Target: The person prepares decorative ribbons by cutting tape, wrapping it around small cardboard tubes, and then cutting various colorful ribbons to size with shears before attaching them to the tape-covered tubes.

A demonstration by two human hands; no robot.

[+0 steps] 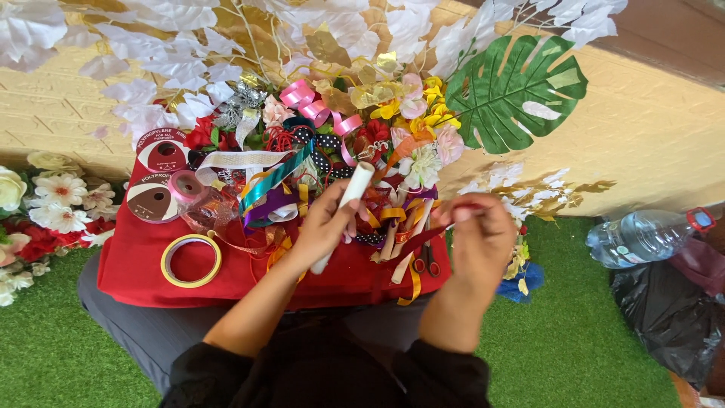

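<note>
My left hand (326, 223) grips a white paper roll (353, 187) that stands tilted over a heap of coloured ribbons (302, 177). My right hand (474, 230) pinches the end of a dark red ribbon strip (418, 242) between thumb and fingers, just right of the roll. Both hands hover above a red cloth (136, 261) spread over my lap. Scissors with red handles (425, 264) lie on the cloth below my right hand, partly hidden by ribbons.
A yellow tape ring (192, 261) and ribbon spools (155, 198) lie at the left of the cloth. Artificial flowers (45, 208) sit on green turf at far left. A big green leaf (513, 87) and white leaves stand behind. A plastic water bottle (642, 236) and black bag (668, 310) rest at right.
</note>
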